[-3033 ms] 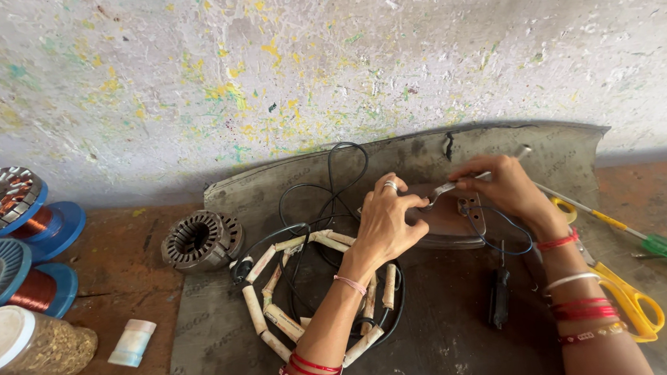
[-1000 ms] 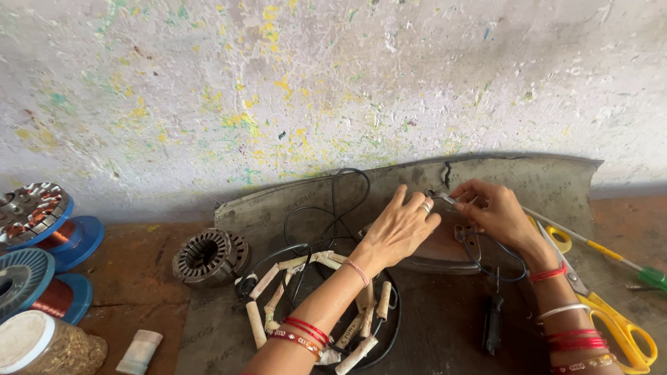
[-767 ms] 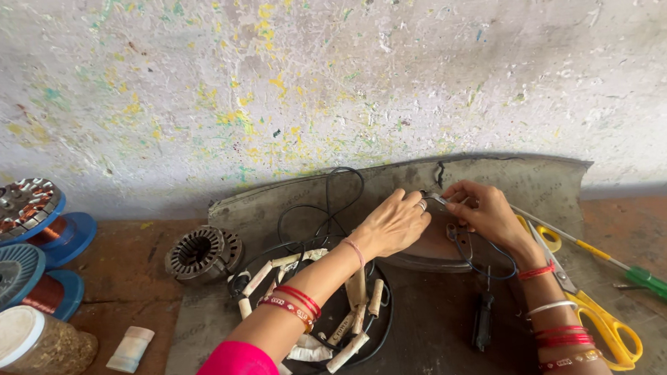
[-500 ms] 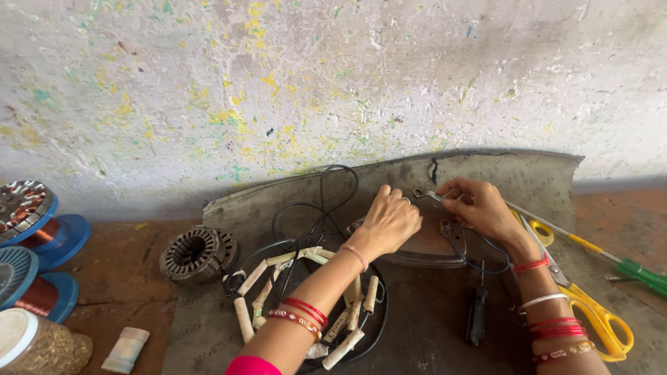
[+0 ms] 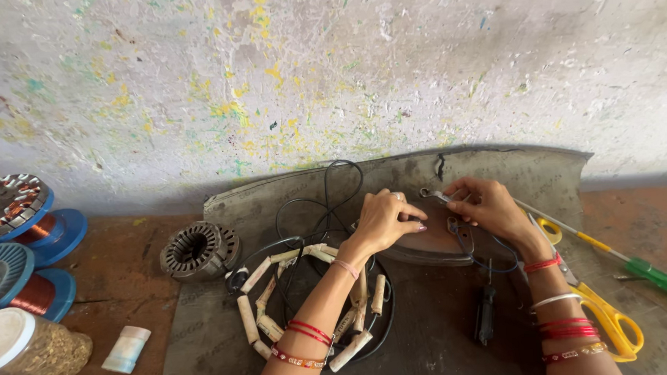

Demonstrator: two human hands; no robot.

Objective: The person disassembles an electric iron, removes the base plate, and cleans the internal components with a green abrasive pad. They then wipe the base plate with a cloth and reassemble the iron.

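Iron soleplate [image 5: 435, 239]: rigid, likely heavy; left hand [image 5: 387, 221] presses flat, right hand [image 5: 490, 206] fingers pinch spanner [image 5: 439, 196]; grip edges.

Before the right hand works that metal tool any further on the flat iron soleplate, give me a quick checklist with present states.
1. Left hand pressing on the brown flat metal soleplate: ok.
2. Right hand gripping the thin metal tool: ok.
3. Tool tip seated on a fastener: cannot tell, too small.
4. Soleplate resting on the grey mat: ok.
5. Black cable and the cord strung with white tubular beads clear of the tool: ok, both lie left of it.
6. Yellow-handled scissors and green-handled screwdriver within reach by the right forearm: ok.
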